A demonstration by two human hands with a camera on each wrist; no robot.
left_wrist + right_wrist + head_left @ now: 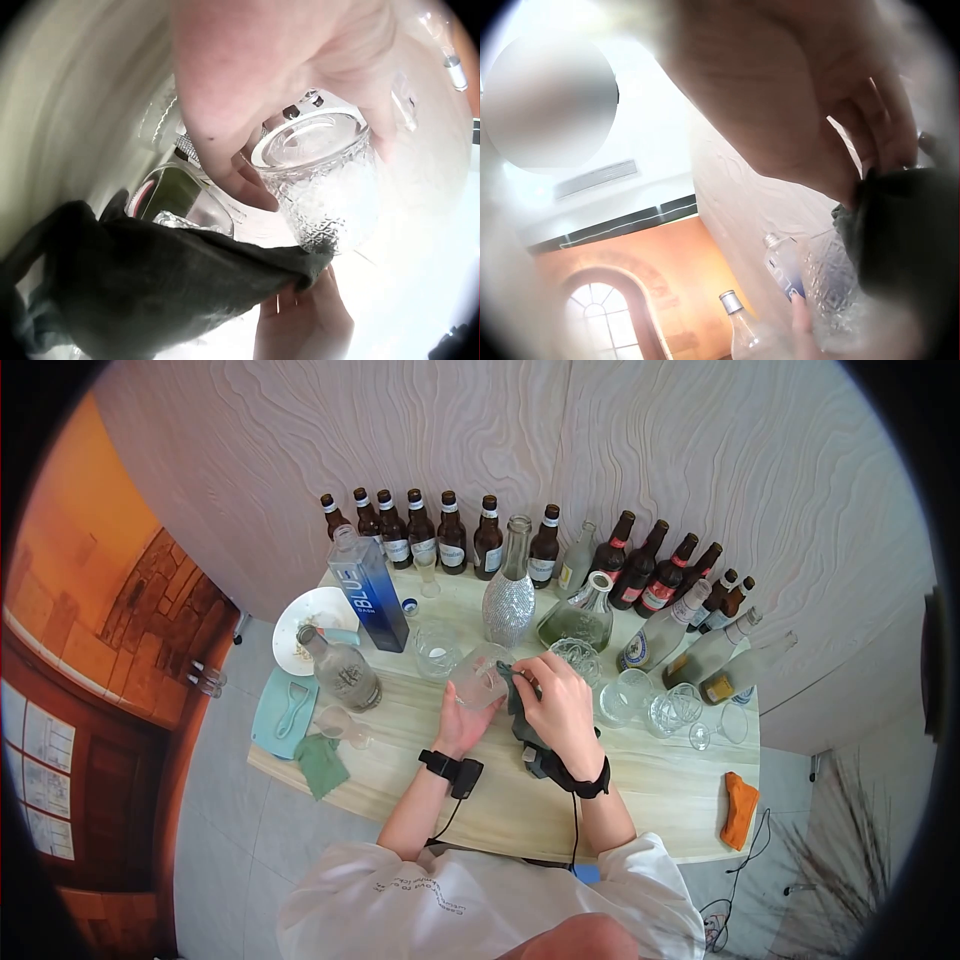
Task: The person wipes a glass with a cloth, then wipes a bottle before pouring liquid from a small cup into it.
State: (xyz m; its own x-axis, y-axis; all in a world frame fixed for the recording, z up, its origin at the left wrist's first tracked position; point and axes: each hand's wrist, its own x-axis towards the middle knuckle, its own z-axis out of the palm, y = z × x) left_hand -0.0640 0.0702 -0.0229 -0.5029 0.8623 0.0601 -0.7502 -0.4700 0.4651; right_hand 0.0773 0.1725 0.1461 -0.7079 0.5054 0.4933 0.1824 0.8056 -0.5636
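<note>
My left hand [463,722] grips a clear patterned drinking glass [480,678], tilted over the middle of the table. Fingers and thumb sit on either side of it in the left wrist view, where its cut diamond pattern [322,214] shows. With its fingertips, my right hand [558,705] pinches a dark grey-green cloth [522,728] against the end of the glass away from the left palm. The rest of the cloth [172,277] hangs below the right hand. In the right wrist view the cloth [900,232] covers part of the glass [829,285].
Brown beer bottles [452,535] line the back. A silver bottle [508,605], a green-tinted decanter [575,625] and a blue bottle [375,595] stand nearer. Several glasses [625,698] sit right, an orange cloth [739,810] at the right edge. Left are a plate [290,628] and green cloth [321,763].
</note>
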